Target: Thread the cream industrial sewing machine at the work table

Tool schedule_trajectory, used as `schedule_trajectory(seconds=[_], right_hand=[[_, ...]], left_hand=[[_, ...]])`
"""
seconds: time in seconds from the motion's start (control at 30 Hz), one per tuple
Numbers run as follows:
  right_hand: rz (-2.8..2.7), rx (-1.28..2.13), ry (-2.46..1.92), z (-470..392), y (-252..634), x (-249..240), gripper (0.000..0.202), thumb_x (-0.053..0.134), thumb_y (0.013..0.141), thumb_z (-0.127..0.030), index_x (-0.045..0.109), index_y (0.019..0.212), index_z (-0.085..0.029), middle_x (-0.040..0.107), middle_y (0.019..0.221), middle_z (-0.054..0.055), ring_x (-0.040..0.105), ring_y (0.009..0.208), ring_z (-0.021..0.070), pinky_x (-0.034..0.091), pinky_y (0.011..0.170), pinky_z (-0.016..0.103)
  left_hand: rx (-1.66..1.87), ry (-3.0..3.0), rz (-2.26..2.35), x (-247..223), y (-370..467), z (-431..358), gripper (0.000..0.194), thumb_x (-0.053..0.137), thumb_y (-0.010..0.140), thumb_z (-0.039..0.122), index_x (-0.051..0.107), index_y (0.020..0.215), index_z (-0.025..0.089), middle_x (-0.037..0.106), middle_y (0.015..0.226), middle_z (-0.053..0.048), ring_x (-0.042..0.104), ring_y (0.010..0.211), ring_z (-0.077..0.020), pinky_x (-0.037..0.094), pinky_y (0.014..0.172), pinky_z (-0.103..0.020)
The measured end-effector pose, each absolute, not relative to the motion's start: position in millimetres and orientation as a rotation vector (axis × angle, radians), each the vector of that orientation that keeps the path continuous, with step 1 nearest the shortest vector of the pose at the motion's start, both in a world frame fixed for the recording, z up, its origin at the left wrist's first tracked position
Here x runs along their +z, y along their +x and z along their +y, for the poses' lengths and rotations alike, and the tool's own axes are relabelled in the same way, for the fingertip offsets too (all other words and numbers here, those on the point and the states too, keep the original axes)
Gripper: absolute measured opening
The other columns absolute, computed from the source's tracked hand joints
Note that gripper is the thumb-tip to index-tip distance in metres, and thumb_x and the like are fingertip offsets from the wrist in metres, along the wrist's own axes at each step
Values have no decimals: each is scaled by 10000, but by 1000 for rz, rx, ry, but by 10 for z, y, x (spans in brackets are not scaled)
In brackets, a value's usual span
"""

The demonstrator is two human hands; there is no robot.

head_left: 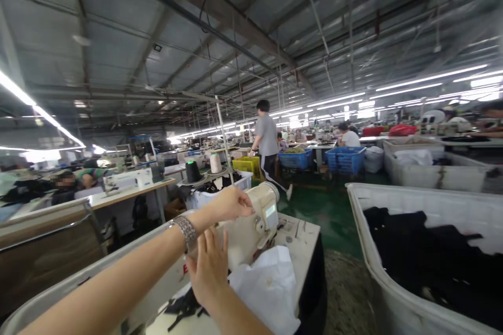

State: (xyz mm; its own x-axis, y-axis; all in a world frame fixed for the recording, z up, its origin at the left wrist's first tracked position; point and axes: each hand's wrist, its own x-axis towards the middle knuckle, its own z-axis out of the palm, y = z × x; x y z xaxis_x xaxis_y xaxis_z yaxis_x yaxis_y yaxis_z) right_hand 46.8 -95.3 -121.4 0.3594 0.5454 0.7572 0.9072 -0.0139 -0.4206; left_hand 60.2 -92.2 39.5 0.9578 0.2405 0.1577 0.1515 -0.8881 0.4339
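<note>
Left forearm: nearest the lens, reaching across; metal watch [185, 229] on the wrist.
Left hand [231, 203]: fingers curled loosely, resting on top of the cream sewing machine [251, 222].
Right hand [209, 267]: open, fingers together and raised, against the machine's near side.
Writing: small screen on the machine head, unreadable.
White cloth [269, 285]: on the desk [302, 238], beside the machine.
Room: green floor, white bin [396, 298] of black fabric to the right, a person walking away.
</note>
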Motion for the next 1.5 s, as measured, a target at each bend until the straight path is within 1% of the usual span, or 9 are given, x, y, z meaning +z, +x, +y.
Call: schedule_trajectory(seconds=[0.27, 0.43, 0.6, 0.73, 0.83, 1.0, 1.13, 1.3, 1.5], right_hand=[[-1287, -410, -1677, -1044, 438, -1196, 545, 422, 819, -460, 294, 1295, -228, 329, 1350, 16, 118, 1288, 217, 90, 1026, 550], [-1303, -365, -1659, -1152, 415, -1224, 531, 406, 830, -452, 263, 1305, -262, 276, 1374, -10, 101, 1292, 211, 91, 1023, 552], [-1268, -412, -1544, -1250, 431, -1364, 481, 476, 805, -366, 355, 1251, -233, 354, 1334, 29, 247, 1243, 226, 207, 1017, 488], [-1234, -486, -1408, -1401, 556, -1383, 266, 453, 791, -216, 505, 1048, -168, 526, 1096, 89, 435, 1057, 214, 350, 931, 417], [-1183, -513, -1349, -1519, 671, -1339, 227, 387, 818, -179, 484, 1023, -175, 525, 1020, 86, 456, 1001, 196, 387, 884, 399], [-1172, -584, -1409, -1493, 665, -1199, 436, 376, 820, -181, 289, 1245, -132, 313, 1293, 146, 261, 1218, 225, 294, 981, 449], [-1455, -445, -1623, -1307, 472, -1089, 608, 481, 783, -249, 234, 1315, -87, 158, 1395, 161, 116, 1278, 275, 226, 1013, 477], [-1517, -347, -1784, -1122, 369, -1077, 665, 499, 782, -300, 200, 1337, -89, 118, 1410, 127, 79, 1287, 270, 181, 1023, 480], [-1534, -425, -1819, -989, 433, -1078, 629, 448, 811, -338, 217, 1329, -67, 163, 1399, 119, 105, 1286, 250, 144, 1032, 470]], left_hand=[[317, 2614, 216, 621, 524, -824, 307, 530, 630, 382, 610, 764, 118, 508, 536, 23, 441, 433, -82, 384, 403, -166], [339, 2691, 153, 692, 596, -916, 280, 544, 622, 379, 621, 738, 136, 527, 539, 21, 472, 407, -94, 380, 392, -183], [355, 2731, 147, 771, 572, -937, 282, 531, 637, 378, 626, 755, 140, 547, 563, 14, 474, 427, -93, 385, 416, -187], [441, 2709, 327, 951, 276, -760, 328, 514, 641, 395, 611, 777, 113, 493, 521, 25, 438, 441, -93, 378, 431, -195], [483, 2786, 555, 1061, -120, -547, 326, 490, 657, 395, 608, 770, 113, 484, 510, 31, 430, 443, -97, 358, 447, -203], [294, 3112, 1026, 900, -788, -229, 278, 470, 661, 379, 638, 674, 159, 579, 562, 4, 510, 540, -152, 311, 526, -226], [75, 3218, 1148, 647, -1107, -135, 283, 442, 644, 356, 636, 621, 151, 628, 645, -57, 541, 631, -204, 303, 564, -249], [122, 3234, 1313, 669, -1350, -145, 307, 396, 654, 344, 629, 667, 144, 631, 718, -108, 542, 670, -243, 288, 554, -266], [164, 3191, 1437, 756, -1614, -96, 324, 403, 662, 382, 629, 676, 150, 626, 731, -109, 543, 671, -255, 292, 566, -275]])
